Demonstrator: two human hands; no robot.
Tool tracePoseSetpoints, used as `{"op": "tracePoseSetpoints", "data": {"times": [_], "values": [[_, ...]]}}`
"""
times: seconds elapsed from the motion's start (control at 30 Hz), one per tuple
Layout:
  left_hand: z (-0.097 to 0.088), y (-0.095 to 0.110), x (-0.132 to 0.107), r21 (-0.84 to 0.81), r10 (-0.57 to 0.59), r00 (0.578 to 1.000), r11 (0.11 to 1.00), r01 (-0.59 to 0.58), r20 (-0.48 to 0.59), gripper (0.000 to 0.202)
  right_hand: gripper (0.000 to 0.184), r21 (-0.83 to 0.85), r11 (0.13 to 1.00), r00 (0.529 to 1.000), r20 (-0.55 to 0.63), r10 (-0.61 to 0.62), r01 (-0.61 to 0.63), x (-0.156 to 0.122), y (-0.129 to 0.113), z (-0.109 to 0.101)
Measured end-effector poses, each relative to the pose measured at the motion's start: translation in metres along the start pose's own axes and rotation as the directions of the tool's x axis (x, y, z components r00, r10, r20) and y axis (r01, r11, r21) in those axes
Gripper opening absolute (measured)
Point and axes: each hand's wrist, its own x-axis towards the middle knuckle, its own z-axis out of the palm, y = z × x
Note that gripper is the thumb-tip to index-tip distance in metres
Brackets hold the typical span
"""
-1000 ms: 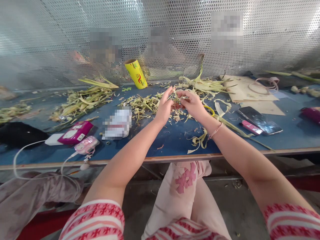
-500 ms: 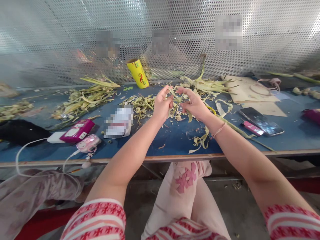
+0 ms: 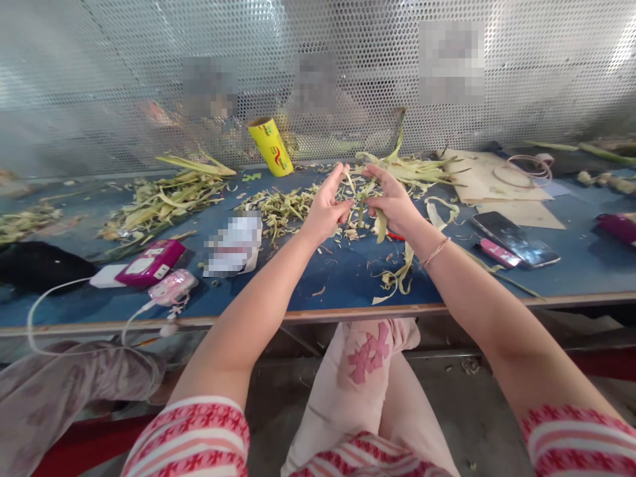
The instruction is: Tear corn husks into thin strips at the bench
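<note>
Above the middle of the blue table, both my hands work at a small cluster of pale green leaf strips that splays out between them. The thumb and fingers of my left hand pinch its left side. From the other side my right hand grips it, with one wider strip hanging below the fingers. Part of the cluster is hidden by my fingertips. Under my hands lies a loose heap of curled plant scraps. A red object peeks out below my right hand, its kind unclear.
Behind the table rises a perforated metal wall, with a yellow tube leaning there. Leaf piles lie left. A magenta adapter with cables sits front left; a phone and brown cardboard are right. A seated person's leg shows left.
My fingers have shifted on the leaf strips, which now spread out more visibly between my hands. My left hand has tilted more upright. The whole view has moved slightly.
</note>
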Motion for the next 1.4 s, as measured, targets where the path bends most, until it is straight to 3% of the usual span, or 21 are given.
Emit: {"op": "tracePoseSetpoints", "data": {"times": [0.27,0.6,0.73,0.9,0.97,1.17,1.4], "values": [[-0.006,-0.004,0.006,-0.012,0.012,0.994,1.0,-0.013,-0.109,0.077,0.066,0.006,1.0,0.985,0.173,0.022,-0.023,-0.003,-0.004,-0.003],[-0.005,-0.001,0.005,0.05,0.043,0.998,0.998,-0.04,-0.047,0.076,0.064,0.131,0.989,0.901,0.434,0.004,-0.068,-0.003,-0.014,-0.026],[-0.007,-0.003,0.005,0.032,0.031,0.996,0.999,-0.029,-0.085,0.071,0.053,0.161,0.975,0.927,0.364,0.086,-0.154,0.0,-0.007,-0.023],[-0.01,-0.01,0.007,0.066,0.069,0.993,0.996,-0.063,-0.09,0.068,0.014,0.158,0.962,0.968,0.154,0.198,-0.222,0.003,0.003,-0.008],[-0.011,-0.014,0.009,0.102,0.085,0.994,0.992,-0.079,-0.062,0.065,0.008,0.137,0.968,0.976,0.088,0.199,-0.21,0.004,0.006,-0.003],[-0.004,-0.018,0.007,0.181,0.024,1.0,0.983,-0.025,0.008,0.029,0.02,0.058,0.995,0.997,0.018,0.079,-0.08,0.004,0.009,0.0],[0.002,-0.013,0.005,0.181,0.037,0.999,0.983,-0.035,-0.009,0.034,0.029,0.013,0.998,0.997,0.049,-0.067,0.066,0.004,0.012,0.001]]}}
